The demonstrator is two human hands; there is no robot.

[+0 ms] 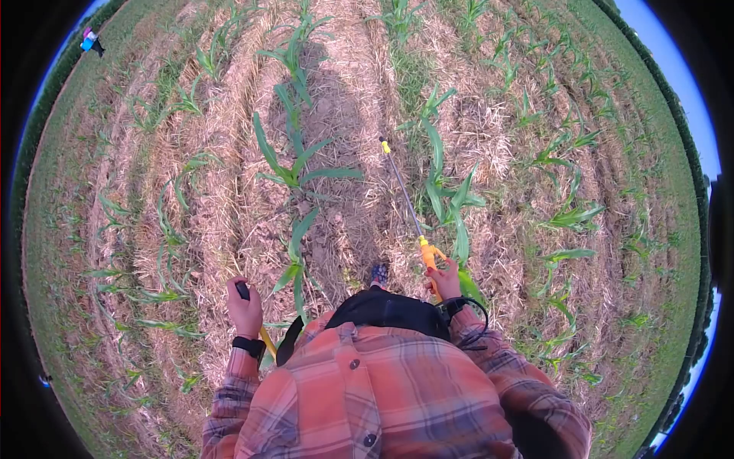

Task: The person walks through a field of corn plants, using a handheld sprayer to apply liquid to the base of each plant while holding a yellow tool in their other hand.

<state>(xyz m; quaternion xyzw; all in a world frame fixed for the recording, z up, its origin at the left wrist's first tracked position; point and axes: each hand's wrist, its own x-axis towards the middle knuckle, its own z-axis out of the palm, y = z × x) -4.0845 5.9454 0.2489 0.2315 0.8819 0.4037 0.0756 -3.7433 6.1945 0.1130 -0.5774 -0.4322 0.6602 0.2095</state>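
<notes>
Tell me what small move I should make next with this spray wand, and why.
Perhaps swing the wand slightly to your right. Your right hand holds its orange handle, and its yellow-and-black tip points over the straw-strewn strip between leafy plants. The green plant stands just right of the shaft, so a small turn would likely bring the tip over its leaves.

A distant person point(91, 40) (a small figure in blue, with pink at the head) stood near the far left edge of the field point(350, 53). Dark trees point(686, 122) lined its left and right edges beneath blue sky point(660, 42), and pale dry straw point(489, 149) littered it.
</notes>
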